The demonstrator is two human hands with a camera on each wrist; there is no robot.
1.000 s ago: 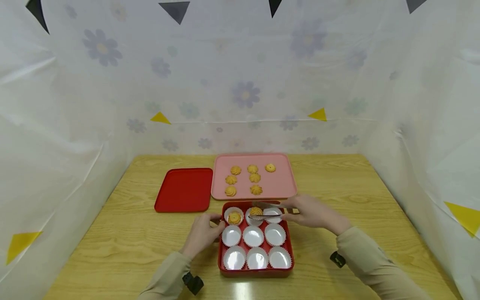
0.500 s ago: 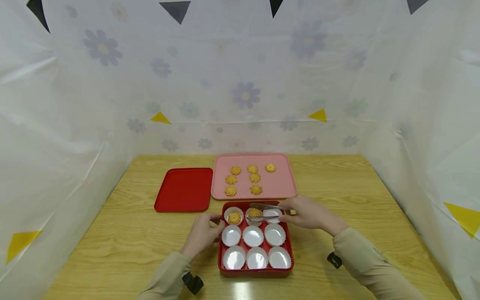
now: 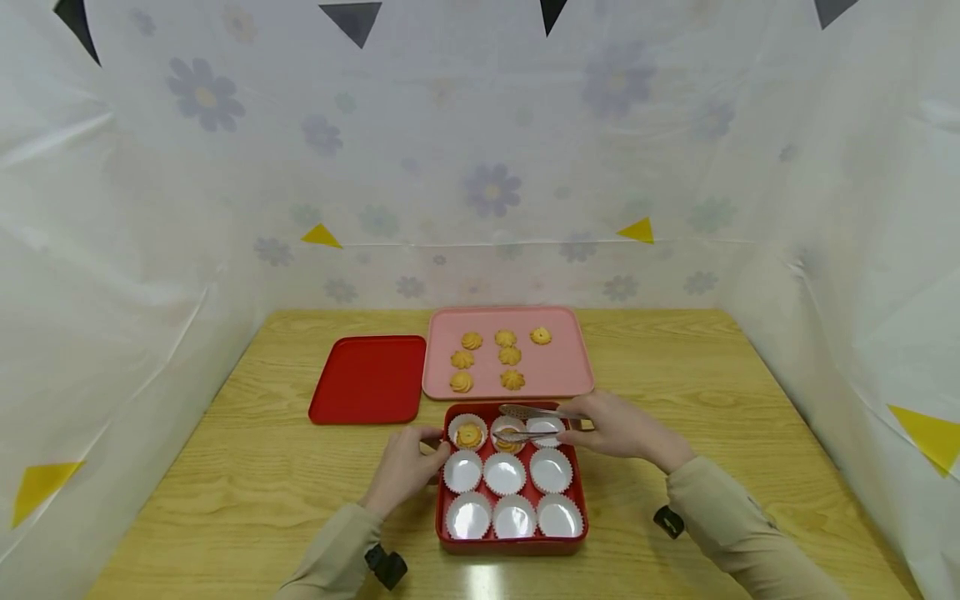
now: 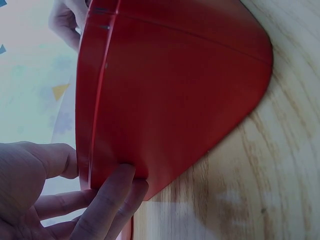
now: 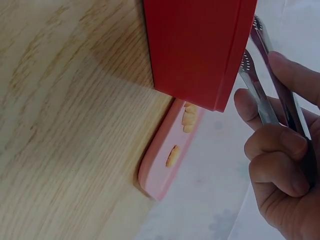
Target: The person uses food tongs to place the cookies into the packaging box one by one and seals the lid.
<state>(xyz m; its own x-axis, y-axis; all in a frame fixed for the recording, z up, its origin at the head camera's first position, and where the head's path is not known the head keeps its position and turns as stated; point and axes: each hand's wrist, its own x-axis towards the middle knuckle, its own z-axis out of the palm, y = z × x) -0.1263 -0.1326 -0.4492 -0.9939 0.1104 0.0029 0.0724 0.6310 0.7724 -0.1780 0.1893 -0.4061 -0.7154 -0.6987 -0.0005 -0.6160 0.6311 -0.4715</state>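
My right hand [image 3: 618, 423] holds metal tongs [image 3: 525, 412] over the back row of a red box [image 3: 512, 547]. The tongs' two tips stand apart above the back middle paper cup. A swirled cookie [image 3: 507, 446] lies in that cup, partly hidden by the nearer tip. Another cookie [image 3: 468, 435] sits in the back left cup. The other white paper cups [image 3: 505, 474] hold nothing. With thumb at the rim and fingers against the outer wall, my left hand [image 3: 405, 468] grips the box's left side. In the right wrist view, fingers curl round the tongs [image 5: 262, 95].
Behind the box, a pink tray [image 3: 562, 375] carries several cookies [image 3: 509, 356]. A flat red tray [image 3: 367, 381] lies to its left. All stand on a wooden table [image 3: 675, 358], with a patterned white sheet [image 3: 487, 125] hanging behind and at both sides.
The cookie between the tongs has come down into the back middle cup, and the tips have spread off it. My right hand shifted slightly left; the left hand stayed put.
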